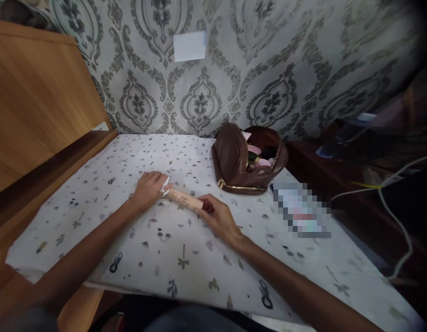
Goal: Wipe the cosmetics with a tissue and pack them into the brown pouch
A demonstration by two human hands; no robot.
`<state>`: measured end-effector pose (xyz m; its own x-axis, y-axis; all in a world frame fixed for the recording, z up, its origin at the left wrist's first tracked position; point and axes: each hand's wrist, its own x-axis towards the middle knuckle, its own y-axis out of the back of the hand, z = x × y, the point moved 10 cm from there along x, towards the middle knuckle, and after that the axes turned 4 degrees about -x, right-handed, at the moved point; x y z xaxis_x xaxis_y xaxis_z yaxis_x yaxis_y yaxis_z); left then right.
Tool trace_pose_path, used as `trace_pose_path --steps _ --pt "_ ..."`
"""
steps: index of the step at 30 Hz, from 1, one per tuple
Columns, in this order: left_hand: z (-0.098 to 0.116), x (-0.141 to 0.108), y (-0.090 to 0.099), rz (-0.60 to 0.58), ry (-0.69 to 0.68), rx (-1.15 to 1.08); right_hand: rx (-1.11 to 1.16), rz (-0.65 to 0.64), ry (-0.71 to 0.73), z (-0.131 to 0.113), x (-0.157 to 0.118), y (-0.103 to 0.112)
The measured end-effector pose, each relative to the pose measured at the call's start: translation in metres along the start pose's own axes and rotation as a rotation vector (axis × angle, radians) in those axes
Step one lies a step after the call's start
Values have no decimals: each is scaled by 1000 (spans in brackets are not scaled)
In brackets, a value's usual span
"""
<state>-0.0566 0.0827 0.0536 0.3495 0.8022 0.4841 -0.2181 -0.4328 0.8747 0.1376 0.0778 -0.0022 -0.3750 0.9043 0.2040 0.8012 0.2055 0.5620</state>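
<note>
A slim peach cosmetic tube [184,199] with small dark print lies slantwise between my two hands, just over the tablecloth. My left hand [149,190] is closed around its left end. Something white [165,185] shows at those fingers; whether it is a cap or a bit of tissue I cannot tell. The other end of the tube is pinched between the thumb and fingers of my right hand [218,216]. Beyond my right hand stands a brown cosmetic bag [230,154], unzipped, with pink and dark items inside.
A patterned white cloth [185,276] covers the table. To the right lies a pixelated, phone-shaped object [301,210]. White cables [403,226] hang past the table's right side. A wooden panel [40,97] borders the left, and a patterned wall [199,101] rises behind.
</note>
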Motion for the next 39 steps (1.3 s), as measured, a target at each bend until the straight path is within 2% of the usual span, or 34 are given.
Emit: trace_pose_path --steps 3,6,8,10,13,16,19,21,23,27,31,33,35,39 --pt "41 10 -9 -41 -128 84 -19 19 42 -3 0 2" --pt "91 10 -27 -107 -252 22 -70 71 98 -8 1 5" --pt "112 9 -35 -116 -261 -7 -114 104 117 -9 1 8" --pt "119 9 -39 -109 -271 -14 -128 109 118 -9 2 8" --pt "107 9 -38 -97 -309 -21 -95 55 106 -7 2 6" --pt "69 10 -34 -95 -275 -26 -88 9 83 -4 3 4" --pt "17 12 -32 -106 -90 -115 -102 -6 77 -2 3 5" --pt "-11 12 -35 -119 27 -186 -117 -13 89 -3 3 4" --pt "-26 12 -38 -127 88 -223 -130 -9 99 -4 2 3" --pt "-37 17 -44 -136 132 -259 -88 18 93 0 3 4" --pt "-38 22 -41 -123 135 -240 -58 12 83 4 3 2" --pt "-28 23 -38 -110 120 -216 -59 10 81 4 3 2" --pt "-4 24 -37 -119 52 -183 -64 15 83 4 3 3" --pt "78 17 -36 -138 -204 -175 -108 15 98 1 3 4"
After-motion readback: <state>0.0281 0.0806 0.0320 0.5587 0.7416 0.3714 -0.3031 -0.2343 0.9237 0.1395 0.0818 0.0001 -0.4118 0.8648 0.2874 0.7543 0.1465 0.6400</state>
